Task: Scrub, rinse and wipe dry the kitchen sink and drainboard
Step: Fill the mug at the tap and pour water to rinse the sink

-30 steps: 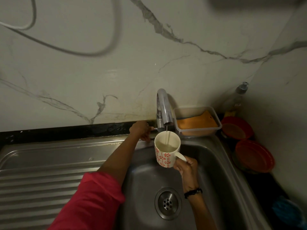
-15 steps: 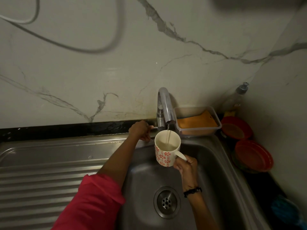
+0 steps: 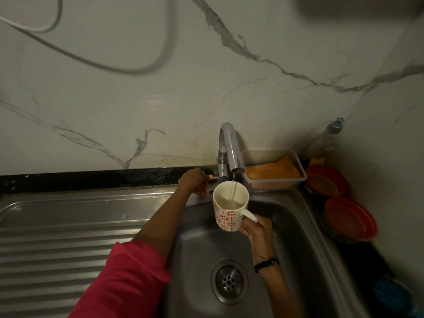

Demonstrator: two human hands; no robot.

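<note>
R hand point(image 3: 258, 230) grips mug point(image 3: 230, 208) handle under tap point(image 3: 229, 148) stream, above sink point(image 3: 286, 226) basin | L hand point(image 3: 195, 181) curled on tap lever at back rim | drainboard point(image 3: 57, 237) left, bare | tub point(image 3: 274, 171) + red bowls point(image 3: 348, 216) crowd right edge

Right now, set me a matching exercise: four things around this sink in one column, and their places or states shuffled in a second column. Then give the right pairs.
Things
1. mug
2. left hand
3. orange sponge
4. red plates

Places or states
A. lies in the clear tub beside the tap
B. held by its handle under the tap's thin stream
C. stacked on the counter right of the basin
D. grips the tap lever

Pairs: 1-B, 2-D, 3-A, 4-C
</note>
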